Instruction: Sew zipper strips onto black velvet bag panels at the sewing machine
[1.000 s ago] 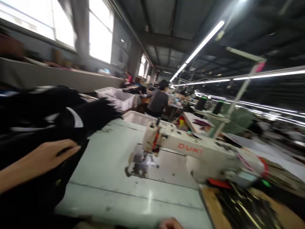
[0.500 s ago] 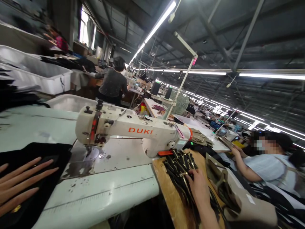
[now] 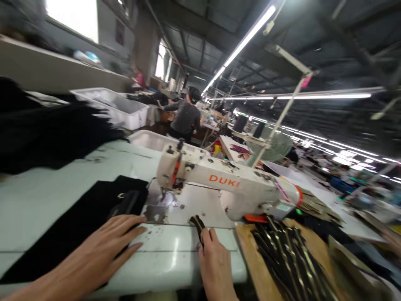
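My left hand [image 3: 117, 238] lies flat on a black fabric piece [image 3: 90, 209] with its fingers apart. A small light-coloured detail and a darker strip show on that fabric. In front of the sewing machine, my right hand [image 3: 214, 261] pinches a black zipper [image 3: 198, 224] with gold teeth, one end sticking out past the fingers. The white sewing machine [image 3: 225, 179], lettered DUKI, stands beyond both hands, and its needle area is just right of the fabric's tip. Many similar zippers [image 3: 291, 251] lie bunched on a brown board [image 3: 255, 259] to the right.
A dark heap of cloth [image 3: 56, 129] covers the far left of the pale table [image 3: 175, 251]. Behind it stands a white plastic bin [image 3: 131, 115]. A thread stand [image 3: 285, 115] rises behind the machine. Brownish fabric [image 3: 347, 267] lies at far right; a person [image 3: 186, 115] works further back.
My right hand has left the bunch of zippers and moved left over the table with one zipper. My left hand has moved nearer the machine. The view has turned left.
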The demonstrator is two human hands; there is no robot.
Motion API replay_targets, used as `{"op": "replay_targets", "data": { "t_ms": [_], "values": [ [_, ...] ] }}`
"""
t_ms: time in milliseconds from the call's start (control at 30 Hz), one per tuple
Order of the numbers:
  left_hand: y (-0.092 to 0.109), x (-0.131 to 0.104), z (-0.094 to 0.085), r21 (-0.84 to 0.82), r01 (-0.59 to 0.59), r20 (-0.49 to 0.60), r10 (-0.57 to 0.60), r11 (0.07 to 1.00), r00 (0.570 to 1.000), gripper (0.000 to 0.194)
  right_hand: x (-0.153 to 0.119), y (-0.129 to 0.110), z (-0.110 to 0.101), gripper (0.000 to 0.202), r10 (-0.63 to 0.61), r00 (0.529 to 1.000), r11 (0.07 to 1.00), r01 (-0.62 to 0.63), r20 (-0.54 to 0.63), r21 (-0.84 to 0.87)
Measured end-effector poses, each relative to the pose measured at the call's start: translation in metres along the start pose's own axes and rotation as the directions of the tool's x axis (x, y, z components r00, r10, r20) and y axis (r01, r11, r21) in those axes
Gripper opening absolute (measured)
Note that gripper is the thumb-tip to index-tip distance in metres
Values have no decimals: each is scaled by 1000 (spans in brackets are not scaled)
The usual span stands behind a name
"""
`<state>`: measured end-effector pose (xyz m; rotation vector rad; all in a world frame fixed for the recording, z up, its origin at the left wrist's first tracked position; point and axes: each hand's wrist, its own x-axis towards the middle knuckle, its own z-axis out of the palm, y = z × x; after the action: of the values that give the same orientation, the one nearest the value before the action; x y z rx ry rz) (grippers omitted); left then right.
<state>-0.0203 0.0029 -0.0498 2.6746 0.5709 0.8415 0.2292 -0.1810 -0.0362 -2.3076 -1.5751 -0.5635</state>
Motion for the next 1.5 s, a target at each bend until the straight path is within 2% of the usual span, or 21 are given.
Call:
{"op": "replay_targets", "data": {
  "t_ms": [67, 133, 233, 300, 367, 467, 567, 633, 733, 833, 933, 1000, 1067, 1167, 1233, 1300, 1400, 1500],
  "values": [
    [10, 7, -18, 57, 31, 128, -38, 998, 991, 27, 15, -36, 27, 33, -95, 995, 983, 90, 27, 163],
    [13, 13, -37, 81, 84, 184, -98, 993, 978, 24, 31, -55, 43, 25, -196, 980, 930, 173, 40, 326],
    [1, 21, -59, 83, 180, 232, -194, 980, 953, 20, 56, -51, 51, 13, -322, 946, 815, 250, 49, 523],
    [-16, 29, -66, 82, 219, 250, -232, 972, 940, 20, 70, -34, 51, 19, -322, 946, 755, 234, 35, 612],
    [-39, 43, -66, 83, 238, 254, -252, 968, 934, 25, 81, -17, 51, 24, -340, 940, 726, 267, -6, 633],
    [-78, 73, -56, 80, 261, 255, -273, 962, 927, 39, 88, -8, 60, 27, -485, 872, 674, 421, -66, 607],
    [-106, 100, -40, 68, 278, 297, -285, 958, 911, 57, 90, -20, 72, 38, -577, 813, 639, 509, -78, 577],
    [-112, 108, -31, 48, 282, 330, -282, 958, 901, 49, 90, -33, 77, 42, -618, 784, 643, 546, -57, 538],
    [-103, 103, -19, 11, 299, 341, -285, 954, 896, 24, 89, -46, 79, 40, -665, 746, 629, 588, -40, 509],
    [-82, 91, -9, -22, 365, 314, -340, 931, 887, 22, 85, -48, 83, 34, -675, 732, 611, 622, -88, 488],
    [-57, 80, -4, -17, 415, 241, -399, 910, 885, 21, 79, -46, 90, 32, -635, 754, 649, 638, -166, 415],
    [-39, 73, -5, 6, 374, 197, -368, 927, 909, 43, 75, -46, 94, 32, -607, 771, 688, 631, -194, 358],
    [-22, 62, -7, 4, 267, 224, -261, 964, 939, 59, 73, -45, 96, 30, -613, 765, 705, 643, -201, 299],
    [-4, 46, -10, -52, 154, 364, -125, 987, 923, 55, 72, -43, 99, 31, -657, 723, 692, 691, -214, 211],
    [1, 40, -11, -64, 138, 443, -96, 988, 891, 62, 72, -40, 101, 31, -672, 699, 684, 712, -245, 157],
    [3, 36, -14, -67, 129, 475, -81, 989, 876, 70, 71, -38, 104, 31, -680, 675, 678, 727, -285, 104],
    [4, 35, -18, -96, 128, 458, -70, 987, 886, 74, 69, -35, 108, 31, -700, 647, 664, 746, -303, 58],
    [6, 35, -22, -109, 120, 452, -59, 987, 890, 79, 67, -34, 110, 31, -710, 645, 661, 749, -282, 49]
  ]
}}
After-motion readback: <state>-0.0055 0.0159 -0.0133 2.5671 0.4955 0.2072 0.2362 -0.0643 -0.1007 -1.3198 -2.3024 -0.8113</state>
